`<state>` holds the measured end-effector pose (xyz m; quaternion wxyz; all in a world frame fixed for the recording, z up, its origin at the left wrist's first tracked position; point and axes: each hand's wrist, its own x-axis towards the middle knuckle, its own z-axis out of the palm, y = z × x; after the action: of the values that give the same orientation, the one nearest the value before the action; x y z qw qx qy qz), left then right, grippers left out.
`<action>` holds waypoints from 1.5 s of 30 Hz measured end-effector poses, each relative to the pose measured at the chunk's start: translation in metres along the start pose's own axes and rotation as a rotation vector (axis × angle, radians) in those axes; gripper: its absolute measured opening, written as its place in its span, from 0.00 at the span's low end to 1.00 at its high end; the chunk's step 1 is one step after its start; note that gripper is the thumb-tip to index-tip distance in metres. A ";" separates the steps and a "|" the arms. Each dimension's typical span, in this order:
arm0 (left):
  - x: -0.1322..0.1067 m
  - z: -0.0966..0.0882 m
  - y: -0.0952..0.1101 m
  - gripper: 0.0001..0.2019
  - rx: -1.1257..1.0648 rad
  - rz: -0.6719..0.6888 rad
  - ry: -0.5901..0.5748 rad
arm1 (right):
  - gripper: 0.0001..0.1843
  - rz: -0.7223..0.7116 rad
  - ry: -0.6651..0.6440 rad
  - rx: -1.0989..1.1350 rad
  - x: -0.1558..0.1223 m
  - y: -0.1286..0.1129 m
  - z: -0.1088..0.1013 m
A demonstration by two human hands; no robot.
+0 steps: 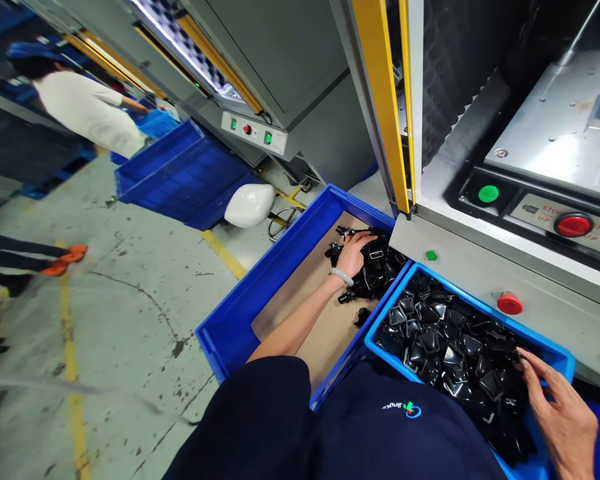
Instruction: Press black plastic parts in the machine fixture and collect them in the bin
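Note:
My left hand (353, 257), a pale bangle at its wrist, reaches into a dark blue bin (280, 263) lined with brown cardboard. Its fingers stretch out over a heap of black plastic fittings (377, 277) and touch them; some fingertips are hidden among the parts. At the right end of a lighter blue bin (480, 309), my right hand (560, 403) has thumb and fingertips drawn together at the edge of a black plastic part (513, 359). Glossy, angular black plastic caps (453, 357) fill much of that bin.
Beyond the bins stands a machine with a red button (510, 303), a yellow strip (377, 100) and a metal plate (555, 127). A white stool seat (250, 205) and a stack of blue bins (180, 173) are farther off. A co-worker (83, 107) bends at another machine.

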<state>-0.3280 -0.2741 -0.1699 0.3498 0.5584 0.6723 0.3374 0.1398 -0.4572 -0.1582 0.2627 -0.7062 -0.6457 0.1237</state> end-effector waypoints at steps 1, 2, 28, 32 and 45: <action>0.003 0.002 0.000 0.24 0.061 0.071 -0.035 | 0.25 -0.011 0.003 0.007 0.000 0.000 0.000; 0.007 0.003 0.000 0.23 0.112 0.118 -0.073 | 0.24 -0.021 0.005 0.016 0.000 0.001 0.000; -0.025 0.081 0.115 0.07 -0.468 -0.085 -0.190 | 0.21 0.252 0.027 0.326 -0.007 0.005 -0.005; -0.033 0.109 0.138 0.05 -0.535 -0.050 -0.307 | 0.21 0.267 0.012 0.403 0.002 -0.010 -0.016; -0.052 0.154 0.175 0.21 -0.857 -0.112 -0.686 | 0.16 0.352 0.220 0.634 0.079 -0.085 -0.043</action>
<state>-0.1000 -0.2898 -0.0983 0.7624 0.4073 0.3509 0.3603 0.1006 -0.3868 -0.0639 0.5109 -0.6989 -0.4122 0.2840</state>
